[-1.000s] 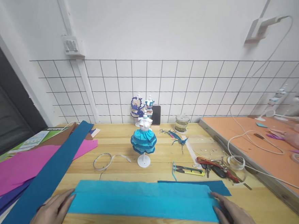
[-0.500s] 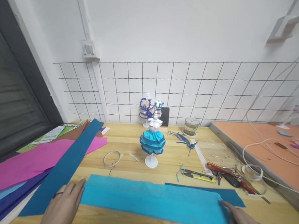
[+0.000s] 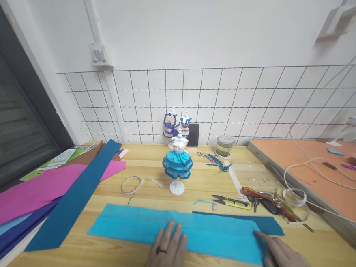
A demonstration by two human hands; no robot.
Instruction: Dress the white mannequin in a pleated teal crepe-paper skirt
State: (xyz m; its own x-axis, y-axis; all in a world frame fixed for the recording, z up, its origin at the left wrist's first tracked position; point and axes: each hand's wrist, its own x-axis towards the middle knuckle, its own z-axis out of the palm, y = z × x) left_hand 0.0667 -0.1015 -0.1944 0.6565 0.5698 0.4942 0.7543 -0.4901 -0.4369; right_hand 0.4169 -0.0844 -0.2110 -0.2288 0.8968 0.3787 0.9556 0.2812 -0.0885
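Note:
A long turquoise strip (image 3: 216, 238) of thin, crepe-like paper or cloth lies across the front of the wooden table. My left hand (image 3: 168, 253) rests flat on its middle, fingers stretched. At the strip's right end is my right hand (image 3: 288, 259), index fingertip on the edge and thumb apart below it; its other fingers are partly hidden. A dark teal strip (image 3: 269, 224) shows from beneath the turquoise one. Behind them stands a small dress form (image 3: 178, 160) wearing a layered blue skirt. Thread snips (image 3: 232, 202) lie near the strip's far edge.
Pink, teal and blue sheets (image 3: 40, 181) are piled at the left. A coiled white tape (image 3: 131, 185) lies left of the form. Keys (image 3: 267, 203), a cable and a lidded glass cup (image 3: 225, 145) are to the right. A wire grid (image 3: 211, 95) lines the wall.
My left hand has moved right, from the strip's left end onto its middle. The right hand stays at the right end. A turquoise scrap by the snips has shifted.

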